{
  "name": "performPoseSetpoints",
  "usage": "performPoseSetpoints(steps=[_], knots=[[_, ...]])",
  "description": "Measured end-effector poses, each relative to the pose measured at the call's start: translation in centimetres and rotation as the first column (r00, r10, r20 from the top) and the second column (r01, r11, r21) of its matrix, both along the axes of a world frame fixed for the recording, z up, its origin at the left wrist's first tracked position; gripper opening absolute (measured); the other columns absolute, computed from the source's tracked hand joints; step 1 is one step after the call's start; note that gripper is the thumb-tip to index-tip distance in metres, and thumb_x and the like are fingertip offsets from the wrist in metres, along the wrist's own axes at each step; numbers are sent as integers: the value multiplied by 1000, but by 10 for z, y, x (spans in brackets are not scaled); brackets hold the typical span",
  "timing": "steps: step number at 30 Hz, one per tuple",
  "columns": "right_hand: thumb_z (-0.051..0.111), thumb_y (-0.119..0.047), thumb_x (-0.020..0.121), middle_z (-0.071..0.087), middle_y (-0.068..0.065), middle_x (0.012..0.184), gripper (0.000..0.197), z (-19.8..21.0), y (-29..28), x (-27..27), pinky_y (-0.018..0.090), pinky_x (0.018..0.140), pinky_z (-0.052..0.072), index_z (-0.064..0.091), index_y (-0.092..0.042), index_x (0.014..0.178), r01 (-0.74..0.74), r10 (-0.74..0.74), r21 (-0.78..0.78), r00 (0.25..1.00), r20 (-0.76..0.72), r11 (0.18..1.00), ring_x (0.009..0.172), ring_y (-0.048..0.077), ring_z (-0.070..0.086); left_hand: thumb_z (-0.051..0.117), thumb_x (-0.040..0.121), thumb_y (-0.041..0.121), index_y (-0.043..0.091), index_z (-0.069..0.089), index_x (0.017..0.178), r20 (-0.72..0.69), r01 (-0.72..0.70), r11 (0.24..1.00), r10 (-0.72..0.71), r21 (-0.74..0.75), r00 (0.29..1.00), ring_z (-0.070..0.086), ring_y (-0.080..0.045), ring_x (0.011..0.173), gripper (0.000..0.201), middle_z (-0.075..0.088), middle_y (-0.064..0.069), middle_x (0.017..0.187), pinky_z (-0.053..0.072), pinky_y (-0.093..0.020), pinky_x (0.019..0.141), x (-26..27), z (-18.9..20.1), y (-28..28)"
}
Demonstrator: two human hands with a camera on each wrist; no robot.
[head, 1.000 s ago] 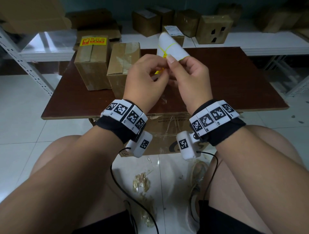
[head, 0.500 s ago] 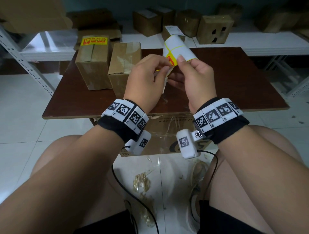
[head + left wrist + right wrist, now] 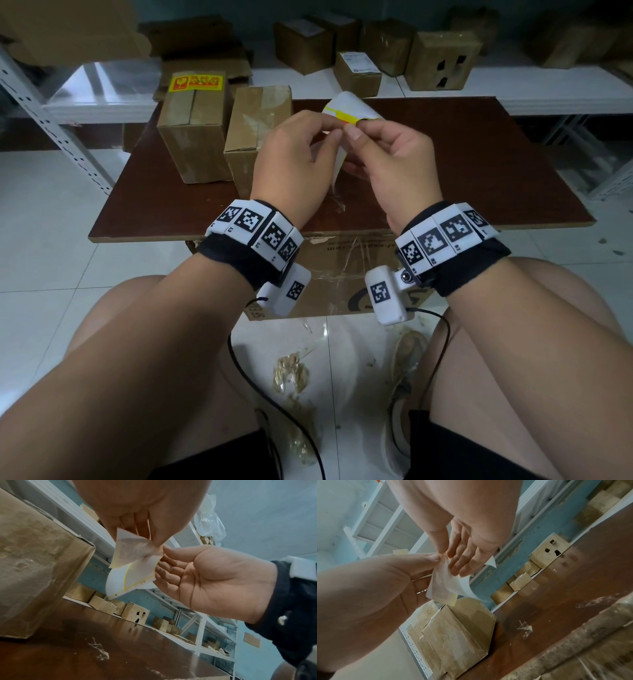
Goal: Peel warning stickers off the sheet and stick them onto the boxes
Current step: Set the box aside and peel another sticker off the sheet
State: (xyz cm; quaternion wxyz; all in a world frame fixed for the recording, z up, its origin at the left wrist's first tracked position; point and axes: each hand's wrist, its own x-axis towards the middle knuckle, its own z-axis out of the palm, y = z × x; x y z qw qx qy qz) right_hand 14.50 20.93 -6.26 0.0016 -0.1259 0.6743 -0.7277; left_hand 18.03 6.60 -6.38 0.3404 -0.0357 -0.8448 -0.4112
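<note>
Above the brown table [image 3: 479, 178] I hold a white sticker sheet [image 3: 354, 104] with yellow lines. My right hand [image 3: 359, 132] pinches the sheet [image 3: 137, 574], thumb on top and fingers behind it. My left hand [image 3: 329, 133] pinches a partly peeled sticker [image 3: 132, 550], whose flap hangs between the hands [image 3: 439, 586]. The curled sheet [image 3: 466, 588] bends away behind my right hand's fingers [image 3: 464, 555]. Two cardboard boxes stand at the table's left. The far one [image 3: 195, 133] has a yellow-red sticker [image 3: 196, 83] on top. The nearer one [image 3: 260, 120] has a bare top.
A large cardboard box [image 3: 342, 277] sits under the table's front edge. White shelves [image 3: 548, 85] behind the table carry several more boxes. Tape scraps [image 3: 291, 377] and a cable lie on the tiled floor between my knees.
The sticker has come further off the sheet and its flap now hangs between my hands. The sheet has tipped back and lower from its upright stance.
</note>
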Motion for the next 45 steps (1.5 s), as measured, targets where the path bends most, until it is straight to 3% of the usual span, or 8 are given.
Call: performPoseSetpoints(steps=[2,9,15,24,29,35,41,45], knots=[[72,-17,102,82,10,102,12,-1,1,-1,34,85,65,79,-11,109,18,-16,46,999,-34,999,100,20,79,62,103,21,15,79,114,15,-2,1000,2,5,1000,68,-5,101,21,75,4,106,58,-27,88,0,0,0],[69,-23,103,82,8,97,9,-4,1,-1,58,90,62,78,-22,103,75,-53,163,990,-132,984,97,34,77,63,104,26,19,78,112,87,-2,997,-5,79,996,66,5,94,19,72,15,97,48,-8,77,1,2,0],[67,-23,105,82,9,97,16,-3,2,-2,56,88,62,78,-12,110,101,-78,191,989,-125,976,94,31,78,62,103,28,20,77,110,131,7,987,-29,162,991,70,-6,96,18,74,11,99,59,-29,82,-1,3,-2],[69,-27,104,82,9,103,17,1,0,3,43,88,66,76,-14,111,16,-13,70,999,-34,997,99,22,80,65,101,25,19,79,109,102,47,977,-70,207,992,72,-5,96,18,77,10,99,62,-33,87,1,3,0],[64,-24,107,81,17,104,21,4,-2,3,33,79,64,75,-6,106,34,-33,-26,999,34,999,94,22,79,67,100,17,12,80,110,51,74,990,-80,119,995,70,-1,102,18,77,4,108,53,-11,86,2,2,3],[58,-12,109,74,9,85,20,8,-5,4,26,69,63,69,-8,93,47,-37,-102,994,99,994,69,10,73,67,99,20,15,81,109,78,40,981,-56,192,995,74,-6,97,18,79,8,101,61,-32,88,-1,1,2],[58,-15,110,73,8,84,26,5,-6,1,29,71,64,69,9,107,95,-88,-88,993,80,992,70,10,72,67,95,18,18,77,100,76,53,928,-87,368,993,77,-16,91,11,79,1,97,63,-33,85,-3,3,5],[60,-15,108,73,4,79,19,6,-5,2,28,69,62,70,-3,97,95,-91,-66,994,59,993,69,8,71,71,94,17,10,78,105,57,61,926,-88,372,994,77,-20,94,15,80,-3,100,64,-38,87,0,5,8]])
